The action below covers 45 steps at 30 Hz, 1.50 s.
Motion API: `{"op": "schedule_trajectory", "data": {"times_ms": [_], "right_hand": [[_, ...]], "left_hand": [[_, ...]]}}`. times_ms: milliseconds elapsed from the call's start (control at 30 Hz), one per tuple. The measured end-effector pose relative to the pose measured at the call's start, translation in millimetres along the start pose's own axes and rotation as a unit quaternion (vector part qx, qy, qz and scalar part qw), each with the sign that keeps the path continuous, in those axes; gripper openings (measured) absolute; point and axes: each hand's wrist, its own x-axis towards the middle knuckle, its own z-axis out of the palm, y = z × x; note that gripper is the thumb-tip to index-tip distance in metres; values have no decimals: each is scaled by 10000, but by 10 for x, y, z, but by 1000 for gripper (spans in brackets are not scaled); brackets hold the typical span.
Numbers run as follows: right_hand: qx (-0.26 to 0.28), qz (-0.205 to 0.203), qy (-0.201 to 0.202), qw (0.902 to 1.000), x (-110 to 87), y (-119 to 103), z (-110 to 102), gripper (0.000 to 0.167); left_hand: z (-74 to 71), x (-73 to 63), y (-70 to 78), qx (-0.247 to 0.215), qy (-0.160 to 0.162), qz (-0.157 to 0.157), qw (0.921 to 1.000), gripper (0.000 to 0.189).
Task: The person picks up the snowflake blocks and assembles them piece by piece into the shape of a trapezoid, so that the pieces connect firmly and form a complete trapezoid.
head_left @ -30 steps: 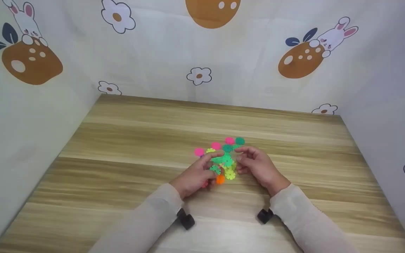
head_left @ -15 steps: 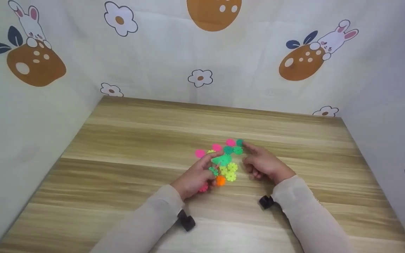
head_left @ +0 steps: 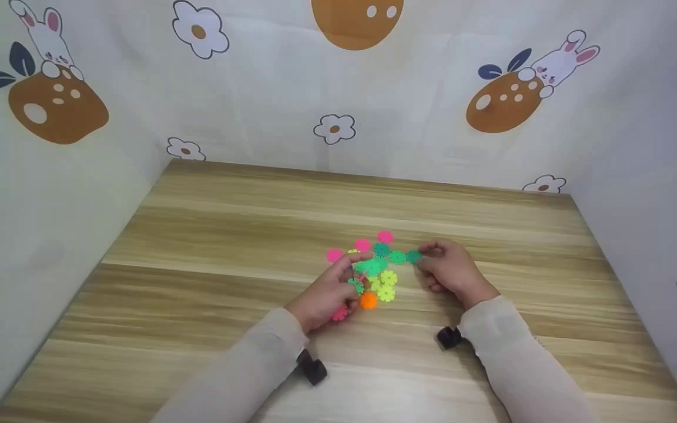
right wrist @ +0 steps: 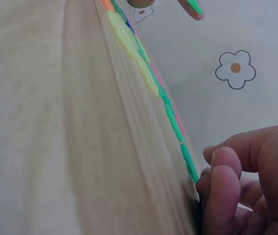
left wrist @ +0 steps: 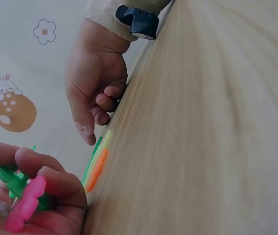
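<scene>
In the head view my left hand [head_left: 327, 294] holds plastic snowflake discs above the table. The left wrist view shows a pink disc [left wrist: 29, 203] and a green disc [left wrist: 14, 181] joined at an angle inside its curled fingers. My right hand [head_left: 453, 270] is low over the table at the right end of the loose discs. Its thumb and fingertips are at the edge of a teal disc [head_left: 413, 257], which lies flat in the right wrist view.
Loose snowflake discs lie between the hands: a teal one [head_left: 381, 250], a green one [head_left: 397, 257], yellow ones [head_left: 386, 294], an orange one [head_left: 368, 301] and pink ones [head_left: 385, 237]. Printed cloth walls [head_left: 268, 94] enclose the wooden table [head_left: 227, 223] at the back and sides.
My right hand left the middle discs, reached a fingertip to the teal disc at the back, and moved it toward me and to the right. The left hand stayed nearly still.
</scene>
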Motion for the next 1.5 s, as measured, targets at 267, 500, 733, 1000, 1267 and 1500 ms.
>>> {"op": "schedule_trajectory", "data": {"times_ms": [267,500,733,1000,1267,1500], "right_hand": [[-478,-30,-128,9988,-9,-17,30,37],[-642,-158,-162,9977,-26,-32,47,32],[6,-550,-450,9975,4,41,69,23],[877,-1113,-1019,9847,10,73,114,28],[1583,-1385,-1399,9676,-57,67,272,21],[2072,-1489,-1507,9551,-96,67,343,17]], "left_hand": [[-1,-10,20,8,-27,-72,10000,82],[-7,-12,27,20,-55,-74,10000,72],[-28,-10,8,114,-13,-103,9999,46],[-26,-9,-4,238,-37,-55,9997,45],[-30,1,7,250,-121,-73,9996,47],[-36,-5,4,313,-143,-85,9994,46]]}}
